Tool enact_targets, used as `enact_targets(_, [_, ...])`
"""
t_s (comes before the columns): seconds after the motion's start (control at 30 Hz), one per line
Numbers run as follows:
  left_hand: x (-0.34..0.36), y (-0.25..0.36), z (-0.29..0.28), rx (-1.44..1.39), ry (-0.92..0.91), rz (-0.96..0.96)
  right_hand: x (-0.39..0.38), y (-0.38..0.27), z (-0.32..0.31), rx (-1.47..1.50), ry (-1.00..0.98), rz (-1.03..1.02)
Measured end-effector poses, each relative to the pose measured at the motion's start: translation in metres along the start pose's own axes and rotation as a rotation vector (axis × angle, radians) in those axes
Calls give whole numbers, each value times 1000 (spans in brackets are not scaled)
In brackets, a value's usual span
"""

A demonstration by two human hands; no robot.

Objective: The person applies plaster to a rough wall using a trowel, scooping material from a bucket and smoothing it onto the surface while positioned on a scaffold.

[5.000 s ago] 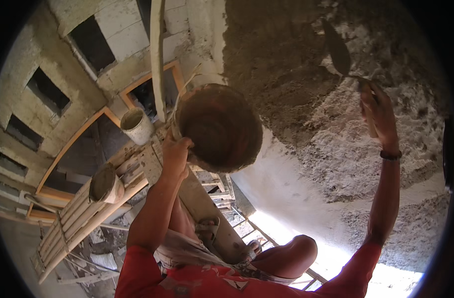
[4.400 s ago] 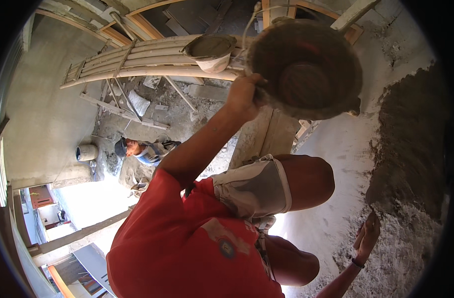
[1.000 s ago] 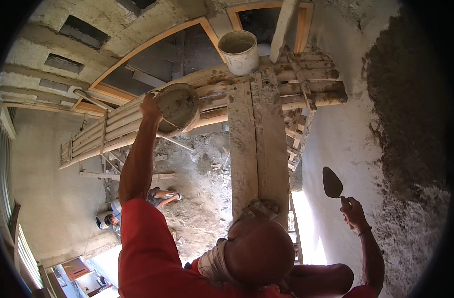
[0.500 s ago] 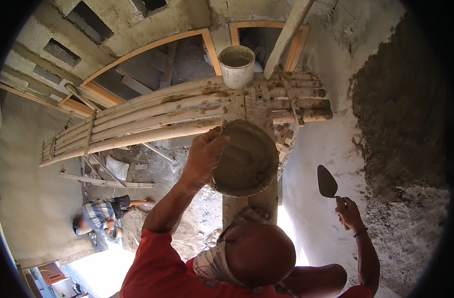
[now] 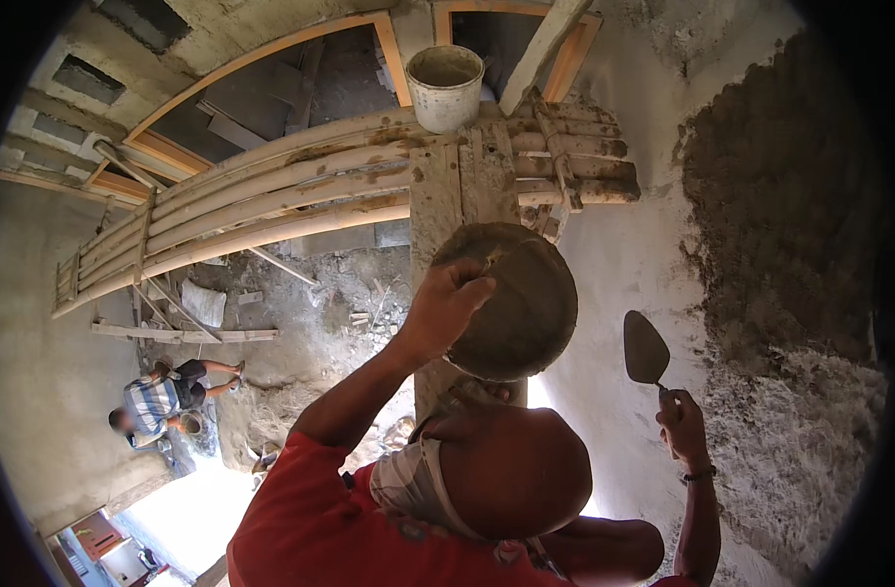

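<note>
We inspect first the wall (image 5: 619,259) on the right: pale and smooth on its near part, it carries a broad patch of dark wet plaster (image 5: 780,181), with rough, lighter material below. Across the upper part of the view we record a bamboo platform (image 5: 271,211) of lashed poles. Two planks (image 5: 436,201), spattered with mortar, meet it near its right end and run toward the wearer. Below on the left we note another person (image 5: 154,403) in a striped top and dark shorts, well apart from the wearer.

The round tub (image 5: 526,313) lies in front of the planks in our view, just beyond the wearer's bent knee (image 5: 516,470). It contains grey-brown mortar, and its mouth faces the camera. We cannot tell whether the planks bear any of its weight. A smaller whitish bucket (image 5: 447,106) stands upright where the planks meet the poles.

The left hand (image 5: 449,308) is closed over the tub's left rim, thumb toward the mortar. The right hand (image 5: 683,427), with a dark band (image 5: 700,474) at the wrist, is wrapped around the handle of a trowel (image 5: 647,348). We find the leaf-shaped blade pointing away from the wearer, between tub and dark plaster, apart from both.
</note>
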State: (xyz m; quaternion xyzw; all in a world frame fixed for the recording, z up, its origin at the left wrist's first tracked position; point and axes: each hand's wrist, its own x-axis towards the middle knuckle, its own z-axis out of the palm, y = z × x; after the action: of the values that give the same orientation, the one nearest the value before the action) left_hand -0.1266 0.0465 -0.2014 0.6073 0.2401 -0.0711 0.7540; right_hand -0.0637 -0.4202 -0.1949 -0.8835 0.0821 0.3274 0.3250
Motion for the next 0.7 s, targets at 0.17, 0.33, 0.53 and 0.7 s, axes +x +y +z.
enact_targets(0.17, [52,-24,-37,-68,409,119,-1,-37,3,7,-43,-51])
enact_targets(0.33, [192,-103,-163,746,677,100,24,-25,13,-29,-80,-57])
enact_targets(0.53, [319,-130,-241,1370,440,106,28,-8,19,-107,-89,93])
enact_targets(0.7, [392,-120,-238,1435,319,89,25,13,12,-111,-43,240])
